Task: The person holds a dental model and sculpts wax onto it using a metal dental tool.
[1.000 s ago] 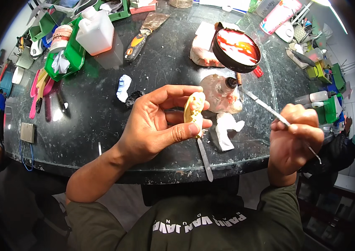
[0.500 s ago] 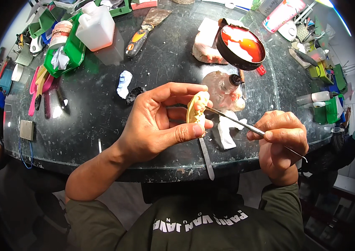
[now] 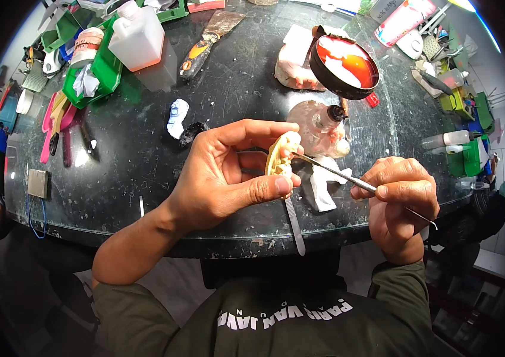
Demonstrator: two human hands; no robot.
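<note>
A yellowish dental cast (image 3: 277, 156) with teeth and pinkish areas is gripped on edge by my left hand (image 3: 219, 178), thumb below and fingers above and behind. My right hand (image 3: 404, 193) pinches a thin metal dental carving tool (image 3: 347, 177) like a pen. Its far tip reaches the cast's toothed side; whether it touches I cannot tell. The hooked other end sticks out below my right hand. A flat metal knife or spatula (image 3: 294, 229) lies under the cast, across the table's front edge. Crumpled white cloth or paper (image 3: 323, 193) lies between my hands.
Beyond the cloth stand a glass spirit lamp (image 3: 318, 128) with a black cap and a round black pan (image 3: 347, 92) of red wax. A second cast (image 3: 297, 74) sits behind. Farther left are a scraper (image 3: 205, 47), a white plastic jug (image 3: 136, 38) and a green bin (image 3: 112, 71).
The cast has turned slightly in my left hand, showing a bit more of its toothed side. My right hand and the tool have barely moved.
</note>
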